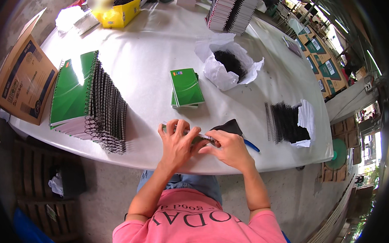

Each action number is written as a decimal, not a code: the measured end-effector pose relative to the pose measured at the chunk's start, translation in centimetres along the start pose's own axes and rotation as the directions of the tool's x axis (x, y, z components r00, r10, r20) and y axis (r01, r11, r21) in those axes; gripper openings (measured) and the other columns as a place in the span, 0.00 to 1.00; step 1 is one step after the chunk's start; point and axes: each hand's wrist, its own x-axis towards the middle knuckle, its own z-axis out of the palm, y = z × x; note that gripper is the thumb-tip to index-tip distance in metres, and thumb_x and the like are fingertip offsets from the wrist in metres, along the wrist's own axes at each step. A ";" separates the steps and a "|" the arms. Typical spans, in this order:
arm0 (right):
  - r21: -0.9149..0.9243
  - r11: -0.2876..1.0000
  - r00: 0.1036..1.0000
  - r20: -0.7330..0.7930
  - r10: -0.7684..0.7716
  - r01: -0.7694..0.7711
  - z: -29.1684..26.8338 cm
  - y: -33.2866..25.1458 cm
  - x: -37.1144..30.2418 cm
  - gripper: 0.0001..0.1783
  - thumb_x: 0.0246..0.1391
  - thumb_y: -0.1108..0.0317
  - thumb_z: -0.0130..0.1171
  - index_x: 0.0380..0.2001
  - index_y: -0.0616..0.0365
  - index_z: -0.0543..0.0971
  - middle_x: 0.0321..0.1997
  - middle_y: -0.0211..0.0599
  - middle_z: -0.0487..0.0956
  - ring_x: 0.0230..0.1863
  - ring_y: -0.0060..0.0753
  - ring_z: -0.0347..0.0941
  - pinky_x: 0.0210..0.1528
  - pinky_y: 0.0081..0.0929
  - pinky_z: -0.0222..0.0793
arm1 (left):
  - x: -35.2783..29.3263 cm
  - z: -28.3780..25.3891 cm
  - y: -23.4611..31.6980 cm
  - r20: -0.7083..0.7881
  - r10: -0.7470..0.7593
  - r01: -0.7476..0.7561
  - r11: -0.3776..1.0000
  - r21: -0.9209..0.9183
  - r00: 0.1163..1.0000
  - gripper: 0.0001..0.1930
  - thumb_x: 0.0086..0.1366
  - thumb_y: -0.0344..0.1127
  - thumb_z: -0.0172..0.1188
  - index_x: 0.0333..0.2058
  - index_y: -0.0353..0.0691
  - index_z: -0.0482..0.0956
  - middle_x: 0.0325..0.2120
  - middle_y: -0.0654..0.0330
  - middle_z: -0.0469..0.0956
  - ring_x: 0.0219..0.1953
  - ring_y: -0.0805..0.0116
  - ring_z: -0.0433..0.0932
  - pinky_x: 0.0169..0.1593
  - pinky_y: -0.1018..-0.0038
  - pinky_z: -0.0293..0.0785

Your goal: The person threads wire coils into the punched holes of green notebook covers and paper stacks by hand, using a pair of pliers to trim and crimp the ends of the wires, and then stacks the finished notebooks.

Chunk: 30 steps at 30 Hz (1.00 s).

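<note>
- The left hand clasps a thin notebook between thumb and fingers, near the table's front edge.
- The right hand pinches the notebook's right end.
- Just beyond lies a blue handle.
- Farther, green notebooks lie stacked.
- Beyond, crumpled white paper cradles black coils.

Small notebook, mostly hidden, pale edge slanting down rightward, over white table

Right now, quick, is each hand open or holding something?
Left hand: closed around a small notebook, seen edge-on.
Right hand: curled at the notebook's right end; whether it's gripping, I can't tell.
</note>
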 end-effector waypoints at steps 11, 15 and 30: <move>-0.221 0.966 0.991 -0.049 0.125 -0.133 1.4 -1.3 0.3 0.08 0.49 0.65 0.54 0.28 0.56 0.78 0.31 0.34 0.76 0.31 0.39 0.75 0.29 0.36 0.71 | 0.2 0.3 -0.1 -0.009 0.012 -0.012 1.000 0.020 1.000 0.15 0.43 0.47 0.68 0.28 0.52 0.75 0.32 0.67 0.67 0.42 0.62 0.65 0.44 0.56 0.53; 0.270 0.946 0.978 0.151 0.144 -0.181 -1.3 0.7 0.2 0.14 0.43 0.68 0.56 0.36 0.54 0.78 0.39 0.40 0.77 0.41 0.41 0.75 0.41 0.35 0.71 | 0.4 -0.4 -1.3 -0.012 0.003 -0.003 1.000 0.007 1.000 0.19 0.44 0.55 0.67 0.27 0.51 0.75 0.31 0.66 0.67 0.42 0.62 0.65 0.44 0.57 0.53; 0.850 0.524 0.963 0.087 -0.253 0.061 1.1 6.0 1.8 0.16 0.37 0.85 0.63 0.33 0.62 0.81 0.33 0.33 0.81 0.36 0.23 0.76 0.41 0.21 0.71 | 0.7 -1.9 -2.5 -0.038 0.056 -0.062 0.982 -0.176 0.998 0.27 0.36 0.57 0.72 0.22 0.39 0.73 0.46 0.50 0.64 0.52 0.48 0.58 0.54 0.56 0.56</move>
